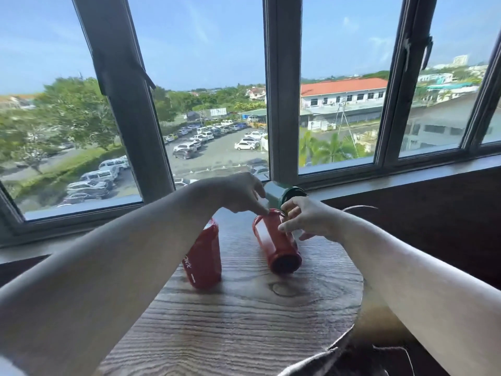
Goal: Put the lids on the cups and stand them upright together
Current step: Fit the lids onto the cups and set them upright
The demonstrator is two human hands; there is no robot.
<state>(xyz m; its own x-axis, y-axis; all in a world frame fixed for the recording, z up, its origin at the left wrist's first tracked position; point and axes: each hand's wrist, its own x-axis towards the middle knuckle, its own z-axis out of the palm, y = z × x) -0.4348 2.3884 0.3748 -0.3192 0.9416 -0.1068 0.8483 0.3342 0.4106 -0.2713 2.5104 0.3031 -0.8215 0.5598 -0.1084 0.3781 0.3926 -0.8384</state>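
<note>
Two red cups lie on their sides on the round wooden table (244, 316). The left red cup (203, 256) has white lettering and is partly behind my left forearm. The right red cup (276, 245) points its dark base toward me. My left hand (238, 194) pinches the rim of this cup at its far end. My right hand (306, 218) rests over the cup's far part, fingers curled round something small that I cannot make out. Behind both hands a green cup (279, 194) lies on its side near the window sill.
A window sill (406, 180) and large window frames run along the far side. A dark wall panel (433, 218) stands to the right of the table. Dark fabric (339, 359) lies at the table's near right edge.
</note>
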